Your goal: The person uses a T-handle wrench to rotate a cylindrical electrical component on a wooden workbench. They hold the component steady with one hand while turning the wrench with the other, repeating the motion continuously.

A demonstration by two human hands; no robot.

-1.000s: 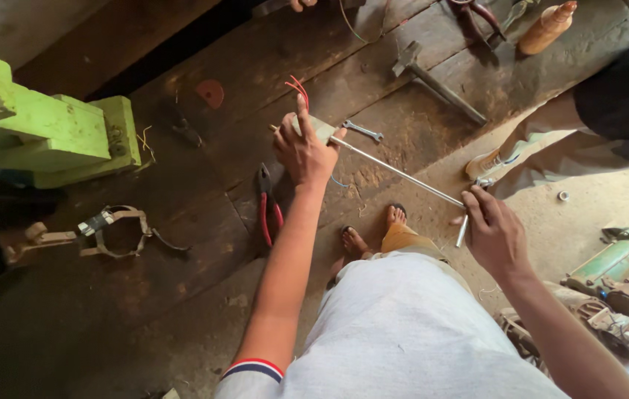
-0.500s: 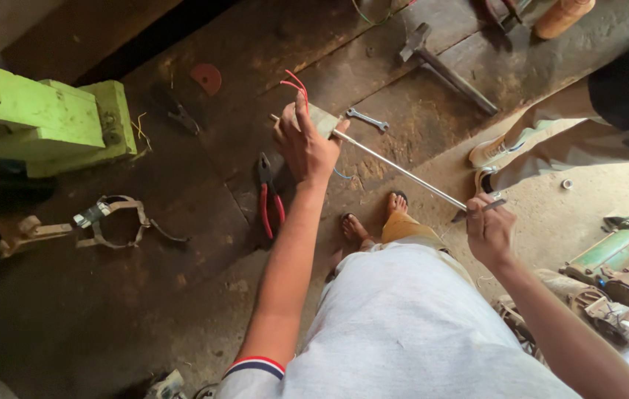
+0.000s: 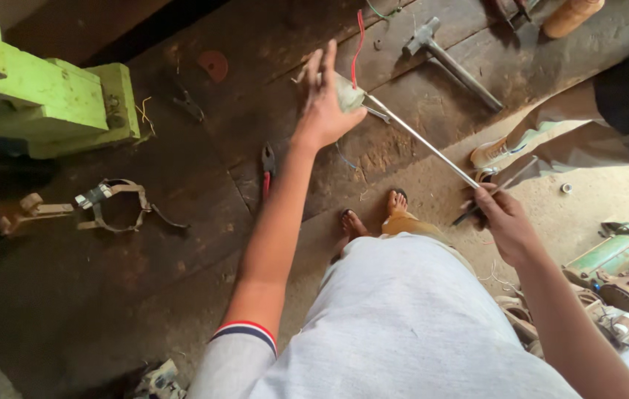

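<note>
The person is standing and looking down, both arms reaching forward. The left arm is stretching out nearly straight, its left hand (image 3: 323, 103) turned back-up with the fingers (image 3: 327, 60) extending forward and the thumb curling to the right side. The right arm is bending at the elbow, and the right hand (image 3: 505, 222) is closing in a loose fist, knuckles up, lower and nearer the body.
</note>
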